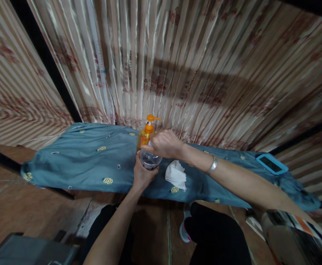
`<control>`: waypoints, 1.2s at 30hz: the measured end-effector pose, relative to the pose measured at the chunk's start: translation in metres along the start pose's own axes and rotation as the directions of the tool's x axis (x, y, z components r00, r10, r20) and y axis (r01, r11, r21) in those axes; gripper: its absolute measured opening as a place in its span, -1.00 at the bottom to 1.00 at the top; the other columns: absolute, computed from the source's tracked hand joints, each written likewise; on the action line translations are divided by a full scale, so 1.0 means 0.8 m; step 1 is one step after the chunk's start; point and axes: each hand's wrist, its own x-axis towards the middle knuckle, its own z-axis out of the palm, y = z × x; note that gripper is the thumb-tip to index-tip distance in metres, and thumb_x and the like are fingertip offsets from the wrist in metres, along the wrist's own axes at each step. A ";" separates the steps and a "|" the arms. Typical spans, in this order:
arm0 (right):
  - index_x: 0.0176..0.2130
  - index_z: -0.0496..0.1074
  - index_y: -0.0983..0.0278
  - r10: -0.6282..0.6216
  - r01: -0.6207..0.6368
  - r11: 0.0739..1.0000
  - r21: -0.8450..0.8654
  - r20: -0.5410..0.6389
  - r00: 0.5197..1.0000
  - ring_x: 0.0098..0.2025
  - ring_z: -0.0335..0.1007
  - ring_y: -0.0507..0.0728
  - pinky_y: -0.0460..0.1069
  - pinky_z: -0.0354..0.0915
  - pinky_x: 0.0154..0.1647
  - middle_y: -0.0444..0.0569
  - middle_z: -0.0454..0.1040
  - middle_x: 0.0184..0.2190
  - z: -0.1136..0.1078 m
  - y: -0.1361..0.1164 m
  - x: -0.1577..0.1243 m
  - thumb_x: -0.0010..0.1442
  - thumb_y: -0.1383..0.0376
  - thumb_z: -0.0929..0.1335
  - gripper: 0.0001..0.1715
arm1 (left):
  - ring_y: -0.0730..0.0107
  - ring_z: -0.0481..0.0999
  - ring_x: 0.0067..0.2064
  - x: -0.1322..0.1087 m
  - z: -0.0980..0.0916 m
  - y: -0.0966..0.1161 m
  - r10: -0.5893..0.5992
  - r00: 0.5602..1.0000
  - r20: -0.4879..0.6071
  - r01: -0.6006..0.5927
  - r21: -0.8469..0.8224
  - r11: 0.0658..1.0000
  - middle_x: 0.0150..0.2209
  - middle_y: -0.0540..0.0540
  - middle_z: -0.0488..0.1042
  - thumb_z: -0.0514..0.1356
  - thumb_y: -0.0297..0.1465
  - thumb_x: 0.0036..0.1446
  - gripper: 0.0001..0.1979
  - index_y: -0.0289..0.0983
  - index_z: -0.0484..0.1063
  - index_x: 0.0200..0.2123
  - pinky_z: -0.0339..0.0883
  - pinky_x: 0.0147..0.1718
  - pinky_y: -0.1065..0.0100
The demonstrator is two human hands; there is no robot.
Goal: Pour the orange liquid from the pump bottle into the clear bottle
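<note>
My left hand (142,176) grips a clear glass (150,160) from below, holding it just over the blue-cloth-covered table (75,158). My right hand (165,144) is closed over the top of the glass, its fingers curled at the rim; what they hold, if anything, is hidden. An orange pump bottle (146,134) stands right behind the glass. A crumpled white tissue (175,175) lies on the cloth just right of my left hand, under my right forearm.
A phone in a blue case (271,163) lies at the table's right end. Striped curtains (177,66) hang behind the table. Tiled floor (25,209) spreads below, with a dark box at bottom left. My knees sit close under the table's front edge.
</note>
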 end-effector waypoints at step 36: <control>-0.11 0.50 0.44 -0.148 0.109 0.979 0.172 0.233 0.961 -0.27 0.50 0.20 -0.03 0.08 -0.42 0.14 0.60 -0.30 -0.048 0.019 0.009 0.18 0.09 0.47 -0.53 | 0.14 0.59 -0.06 0.005 -0.003 0.003 0.019 0.999 0.047 -0.019 0.001 1.000 -0.03 -0.18 0.53 0.42 -0.37 -0.29 -0.14 -0.26 0.16 0.12 0.47 -0.07 0.20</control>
